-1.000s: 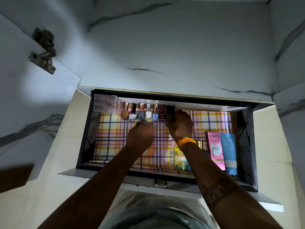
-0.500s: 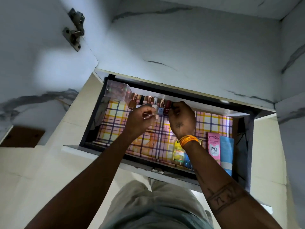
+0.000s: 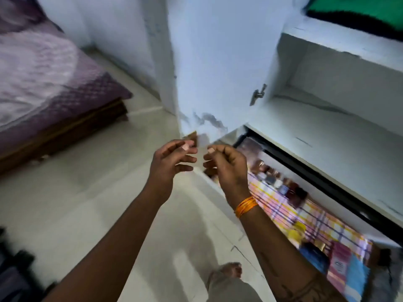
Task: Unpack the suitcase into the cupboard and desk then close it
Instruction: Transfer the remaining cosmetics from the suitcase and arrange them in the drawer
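Note:
Both hands hover in the air over the floor, beside the left end of the open drawer [image 3: 305, 165]. My left hand [image 3: 172, 162] has its fingers spread and holds nothing. My right hand [image 3: 226, 164], with orange bangles at the wrist, has loosely curled fingers and is also empty. The drawer has a plaid liner [image 3: 316, 216]. A row of nail polish bottles [image 3: 274, 180] stands along its back. A pink box [image 3: 340, 264] and a blue pack [image 3: 357, 277] lie at its right end. A dark blurred shape [image 3: 13, 275] at the bottom left may be the suitcase.
The white cupboard door [image 3: 218, 62] stands open just beyond my hands. A bare white shelf [image 3: 327, 131] sits above the drawer, and green cloth [image 3: 359, 9] lies on a higher shelf. A bed with a purple cover [image 3: 43, 73] is at the left. Pale floor tiles lie between.
Both hands have come up out of the drawer, away from the nail polish bottles, and are empty. The view has swung left toward the floor and bed.

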A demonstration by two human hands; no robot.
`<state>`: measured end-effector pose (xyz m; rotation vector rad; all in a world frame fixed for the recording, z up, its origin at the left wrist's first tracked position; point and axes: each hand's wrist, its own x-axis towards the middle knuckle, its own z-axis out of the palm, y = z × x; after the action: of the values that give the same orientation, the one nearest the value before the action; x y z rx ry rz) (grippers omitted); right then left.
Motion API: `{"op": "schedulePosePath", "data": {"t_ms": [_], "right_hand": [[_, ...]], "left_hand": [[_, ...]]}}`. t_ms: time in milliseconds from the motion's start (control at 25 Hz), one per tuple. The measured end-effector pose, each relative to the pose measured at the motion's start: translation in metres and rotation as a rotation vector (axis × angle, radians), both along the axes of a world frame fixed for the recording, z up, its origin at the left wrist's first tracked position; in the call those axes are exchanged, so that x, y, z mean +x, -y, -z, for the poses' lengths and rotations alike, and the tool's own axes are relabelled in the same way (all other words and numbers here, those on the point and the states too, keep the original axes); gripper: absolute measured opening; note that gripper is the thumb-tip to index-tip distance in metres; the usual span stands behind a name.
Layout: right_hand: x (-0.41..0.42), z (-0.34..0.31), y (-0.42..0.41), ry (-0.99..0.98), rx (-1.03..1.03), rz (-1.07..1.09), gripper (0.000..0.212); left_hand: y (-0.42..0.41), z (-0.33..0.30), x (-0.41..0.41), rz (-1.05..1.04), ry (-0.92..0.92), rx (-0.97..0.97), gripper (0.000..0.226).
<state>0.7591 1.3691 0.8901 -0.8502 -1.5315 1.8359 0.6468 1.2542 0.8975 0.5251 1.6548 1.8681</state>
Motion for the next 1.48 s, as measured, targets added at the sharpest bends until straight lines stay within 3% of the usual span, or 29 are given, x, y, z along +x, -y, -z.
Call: {"op": "schedulePosePath", "data": {"t_ms": [240, 680, 920, 1160, 1480], "right_hand": [[-0.078, -0.036, 0.196, -0.029, 0.057, -0.413, 0.011], [-0.199, -0.019, 0.526, -0.035, 0.098, -1.106, 0.014], [-0.294, 0.019, 0.663, -0.016, 0.122, -1.305, 0.017], [-0.360, 0.055, 0.777, 0.109, 0.060, -1.408, 0.017], [-0.413, 0.129, 0.907, 0.264, 0.022, -1.362, 0.014]], "left_hand": [[0.240, -0.028, -0.029, -0.385, -0.131, -0.055, 0.023], [0.591, 0.000, -0.030, -1.126, 0.004, -0.032, 0.019], [0.727, 0.019, -0.069, -1.394, 0.074, -0.052, 0.017], [0.811, 0.047, -0.121, -1.575, 0.197, 0.068, 0.017], [0.948, 0.137, -0.190, -1.539, 0.390, -0.006, 0.016]]}}
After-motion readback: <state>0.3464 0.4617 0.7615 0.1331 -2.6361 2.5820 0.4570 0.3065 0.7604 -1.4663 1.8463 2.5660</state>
